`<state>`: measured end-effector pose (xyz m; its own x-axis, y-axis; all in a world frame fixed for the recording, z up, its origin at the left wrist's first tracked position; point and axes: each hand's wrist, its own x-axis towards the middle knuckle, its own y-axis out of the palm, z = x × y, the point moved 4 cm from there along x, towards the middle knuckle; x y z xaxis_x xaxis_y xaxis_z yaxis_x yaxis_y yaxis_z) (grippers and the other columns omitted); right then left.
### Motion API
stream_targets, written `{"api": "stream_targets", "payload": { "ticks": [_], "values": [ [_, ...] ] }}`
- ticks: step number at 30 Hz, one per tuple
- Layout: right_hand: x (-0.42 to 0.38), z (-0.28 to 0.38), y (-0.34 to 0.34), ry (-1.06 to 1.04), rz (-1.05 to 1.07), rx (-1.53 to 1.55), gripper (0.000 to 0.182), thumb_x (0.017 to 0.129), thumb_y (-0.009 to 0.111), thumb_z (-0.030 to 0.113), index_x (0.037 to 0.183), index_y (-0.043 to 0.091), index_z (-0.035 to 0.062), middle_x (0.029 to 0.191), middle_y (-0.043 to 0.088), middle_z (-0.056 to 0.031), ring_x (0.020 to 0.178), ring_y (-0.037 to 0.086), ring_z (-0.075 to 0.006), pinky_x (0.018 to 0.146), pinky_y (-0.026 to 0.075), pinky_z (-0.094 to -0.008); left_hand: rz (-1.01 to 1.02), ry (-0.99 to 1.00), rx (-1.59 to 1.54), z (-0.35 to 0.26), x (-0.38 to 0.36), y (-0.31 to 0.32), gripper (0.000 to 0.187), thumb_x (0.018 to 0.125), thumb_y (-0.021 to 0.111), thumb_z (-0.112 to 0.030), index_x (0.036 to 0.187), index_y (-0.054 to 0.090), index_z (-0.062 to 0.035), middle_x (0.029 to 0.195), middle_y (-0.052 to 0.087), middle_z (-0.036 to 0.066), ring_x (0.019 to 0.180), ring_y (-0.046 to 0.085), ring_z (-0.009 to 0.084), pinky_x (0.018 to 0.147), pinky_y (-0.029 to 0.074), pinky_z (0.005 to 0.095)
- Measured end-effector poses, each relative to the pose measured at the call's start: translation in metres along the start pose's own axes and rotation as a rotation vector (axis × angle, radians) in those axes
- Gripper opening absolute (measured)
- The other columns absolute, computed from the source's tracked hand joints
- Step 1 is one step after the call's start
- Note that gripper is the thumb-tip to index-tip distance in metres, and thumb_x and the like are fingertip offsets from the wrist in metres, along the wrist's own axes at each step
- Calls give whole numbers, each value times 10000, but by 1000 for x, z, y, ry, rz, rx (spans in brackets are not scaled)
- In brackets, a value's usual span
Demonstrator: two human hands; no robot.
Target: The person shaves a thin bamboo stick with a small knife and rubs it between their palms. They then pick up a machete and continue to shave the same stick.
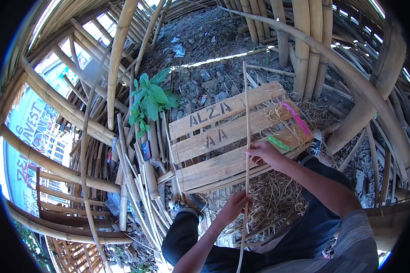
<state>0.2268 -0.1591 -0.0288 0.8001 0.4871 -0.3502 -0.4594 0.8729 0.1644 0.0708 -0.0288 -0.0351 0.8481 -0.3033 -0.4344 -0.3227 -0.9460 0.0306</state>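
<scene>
A long, thin bamboo strip [246,100] runs upright through the view, in front of a wooden slatted crate [205,150] with black letters on its boards. My left hand [234,207] is closed around the lower part of the strip, near my knees. Higher up, my right hand [264,154] pinches the same strip between thumb and fingers, over the crate's nearest board. Beyond my right hand, a green object [278,142] and a longer pink one [296,118] lie on the crate; I cannot make out their kind. Thin shavings are scattered on the boards.
Straw-like shavings [278,195] cover the ground between my legs. Split bamboo strips [139,191] lie to the left, beside a leafy green plant [152,98]. Bamboo poles [307,50] stand at the right, and a bamboo frame [73,177] rises at the left. Rubble [205,82] lies behind the crate.
</scene>
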Motion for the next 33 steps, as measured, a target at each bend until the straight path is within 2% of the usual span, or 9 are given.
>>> {"api": "stream_targets", "payload": {
  "ticks": [3, 9, 13, 19, 21, 23, 26, 28, 33],
  "values": [
    [1, -6, 6, 9, 98, -94, 240, 815, 638, 276, 849, 622, 38, 710, 601, -4, 566, 562, -69, 483, 438, -196, -31, -21, -35, -1, 0, -3, 259, 958, 397, -253, 883, 525, -41, 709, 534, 14, 663, 548, 83, 616, 464, 235],
    [-7, -25, 27, 150, 350, -237, 250, 812, 638, 283, 849, 624, 36, 740, 623, -18, 594, 576, -77, 504, 454, -204, -90, -15, -144, -4, 2, -11, 241, 959, 391, -247, 904, 510, -45, 694, 531, 21, 639, 555, 104, 592, 472, 250],
    [5, -15, 12, -8, 105, -125, 264, 853, 574, 277, 838, 620, 17, 736, 623, -31, 583, 576, -81, 500, 458, -210, -81, -61, -147, -13, -1, -7, 214, 959, 390, -244, 944, 475, -48, 694, 534, 23, 616, 558, 113, 577, 471, 256],
    [6, -18, 1, 73, 236, -371, 274, 886, 523, 288, 901, 605, 27, 798, 635, -25, 623, 579, -68, 519, 459, -198, -15, -57, -65, 11, 5, 2, 194, 965, 365, -223, 1007, 418, -41, 705, 538, 40, 599, 558, 124, 544, 464, 252],
    [-5, -19, 11, 132, 314, -514, 305, 882, 525, 309, 922, 608, 19, 825, 642, -25, 633, 590, -79, 538, 465, -202, -22, -61, -186, 13, 6, 3, 196, 971, 331, -208, 1043, 409, -43, 718, 534, 56, 594, 557, 124, 532, 461, 247],
    [-7, -23, 18, 71, 324, -511, 341, 859, 535, 332, 858, 634, 6, 756, 652, -62, 581, 598, -112, 527, 477, -241, -26, -38, -235, 7, 4, 0, 200, 973, 311, -199, 1056, 407, -44, 744, 547, 71, 586, 556, 125, 524, 465, 245],
    [-9, -23, 27, -90, 396, -797, 339, 848, 533, 328, 808, 646, 11, 665, 635, -84, 547, 594, -162, 547, 479, -298, -92, -13, -288, 2, 6, -8, 209, 973, 275, -178, 1090, 388, -45, 804, 575, 101, 573, 554, 129, 514, 480, 246],
    [-8, -22, 29, -288, 297, -1018, 351, 846, 517, 318, 715, 657, 24, 583, 605, -105, 524, 588, -214, 581, 478, -348, -192, 0, -281, 0, 8, -15, 203, 964, 252, -143, 1123, 336, -49, 904, 606, 151, 555, 556, 145, 509, 510, 268],
    [-12, -19, 23, -210, 307, -962, 402, 857, 491, 319, 632, 653, 29, 532, 588, -100, 491, 578, -239, 591, 479, -356, -274, -39, -301, 10, 16, -27, 170, 959, 269, -141, 1087, 327, -46, 905, 604, 183, 562, 574, 167, 524, 528, 300]
  ]
}}
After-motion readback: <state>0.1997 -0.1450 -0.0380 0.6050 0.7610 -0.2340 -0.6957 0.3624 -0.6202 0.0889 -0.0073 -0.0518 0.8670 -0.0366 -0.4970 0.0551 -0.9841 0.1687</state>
